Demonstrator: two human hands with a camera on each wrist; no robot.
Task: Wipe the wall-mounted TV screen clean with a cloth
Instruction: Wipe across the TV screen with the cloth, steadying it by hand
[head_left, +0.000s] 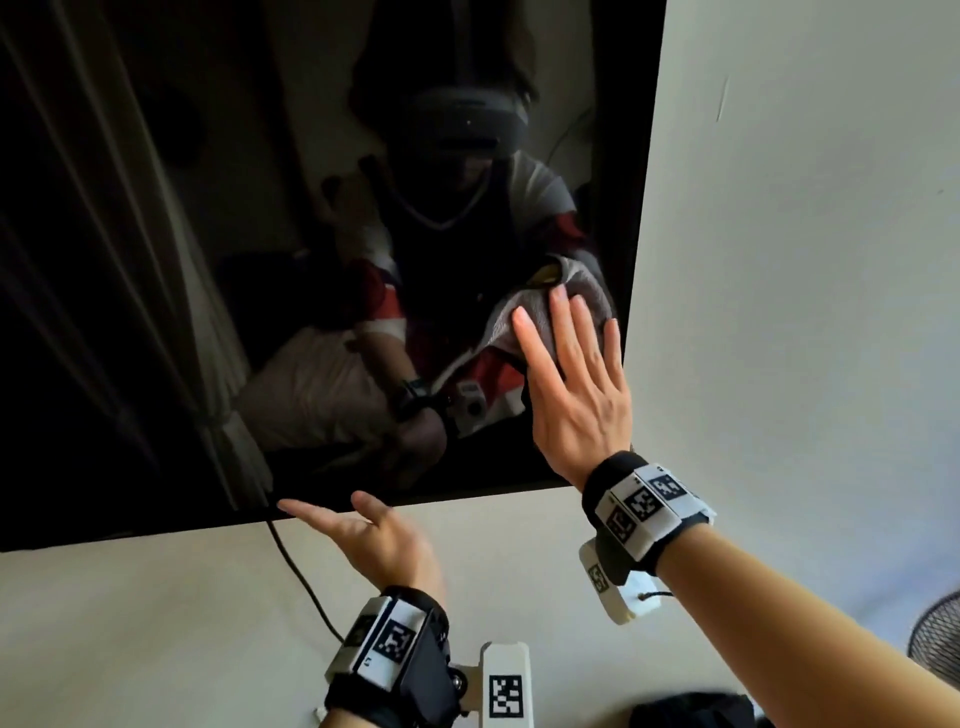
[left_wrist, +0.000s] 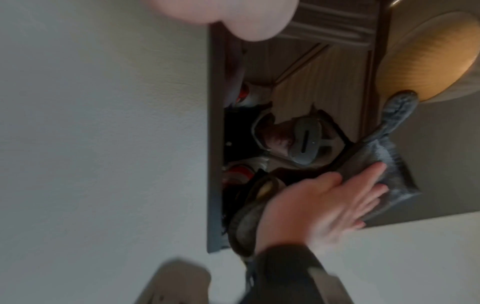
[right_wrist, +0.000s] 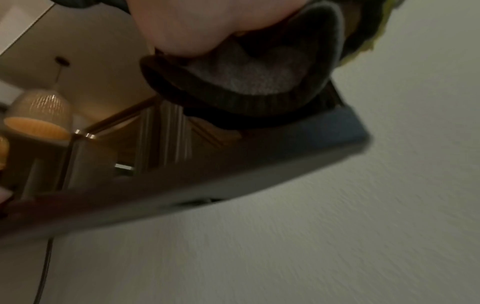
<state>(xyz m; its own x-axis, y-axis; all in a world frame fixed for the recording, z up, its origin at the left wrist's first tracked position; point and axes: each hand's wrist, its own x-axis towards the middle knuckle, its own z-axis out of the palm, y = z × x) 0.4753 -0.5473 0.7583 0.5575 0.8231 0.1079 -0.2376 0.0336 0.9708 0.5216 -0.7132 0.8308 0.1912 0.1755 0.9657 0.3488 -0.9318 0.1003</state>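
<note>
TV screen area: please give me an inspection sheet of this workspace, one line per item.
Surface: TV screen, dark and glossy, on a pale wall; it mirrors the room and the person.
Job's things: grey cloth flat on the screen near its lower right corner.
Clutter: nothing seen on the screen; a dark object at the bottom edge, too cut off to name.
Hands: right hand presses the cloth with straight fingers; left hand is open, holding nothing, at the TV's bottom edge.
Cables: one black cable hangs from under the TV down the wall.
Surroundings: fan grille at far right.
</note>
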